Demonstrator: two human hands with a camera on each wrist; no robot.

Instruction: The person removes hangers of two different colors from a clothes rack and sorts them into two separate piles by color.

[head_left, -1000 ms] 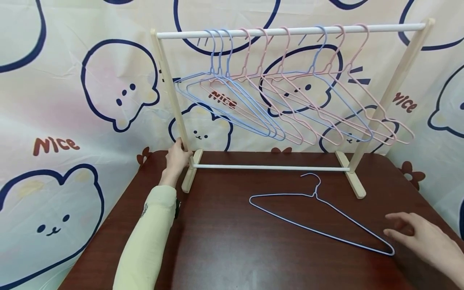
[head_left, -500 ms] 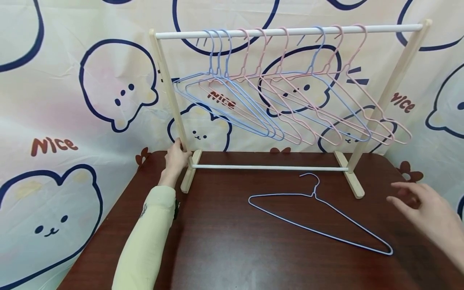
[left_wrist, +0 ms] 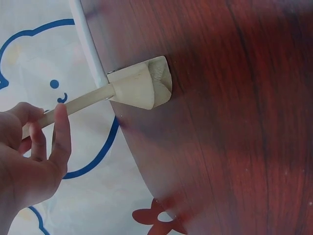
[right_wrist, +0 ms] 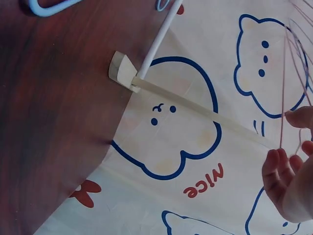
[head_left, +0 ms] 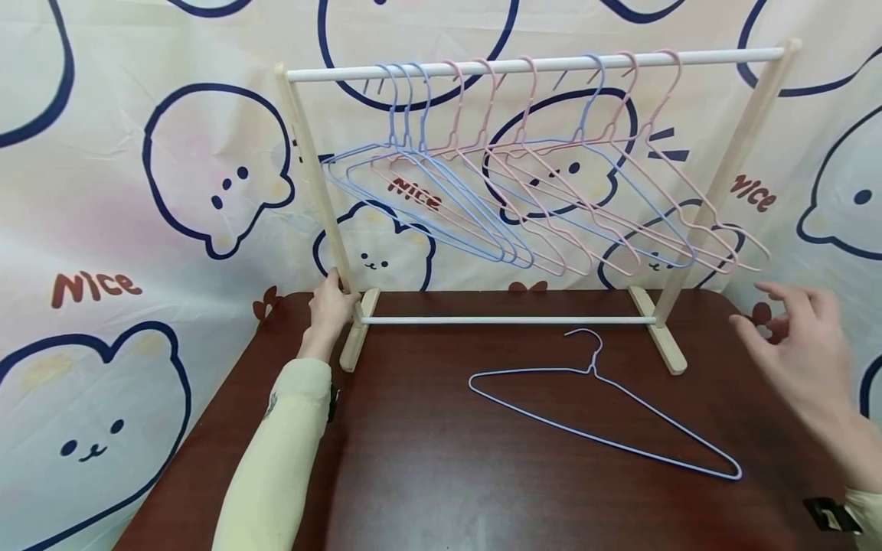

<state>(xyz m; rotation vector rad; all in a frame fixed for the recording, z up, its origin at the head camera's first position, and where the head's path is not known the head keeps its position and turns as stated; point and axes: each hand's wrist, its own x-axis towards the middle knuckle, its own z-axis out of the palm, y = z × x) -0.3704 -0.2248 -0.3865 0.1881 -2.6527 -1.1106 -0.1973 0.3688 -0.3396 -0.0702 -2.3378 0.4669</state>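
Note:
A wooden garment rack with white rods stands at the back of the table. My left hand grips its left post low down; in the left wrist view the thumb and fingers lie around the wooden post. Several pink hangers and blue hangers hang from the top rod. One blue hanger lies flat on the table before the rack. My right hand is raised at the right, holding nothing, with thumb and fingers parted and loosely bent. In the right wrist view, pink hanger wire overlaps the fingertips.
The dark brown table extends toward me. Behind it and at both sides hangs a pale cloth printed with cartoon bears. A lower white rod joins the rack's two wooden feet.
My right hand has risen from beside the lying hanger to near the rack's right end. My left hand keeps its grip on the post. The head view has shifted slightly.

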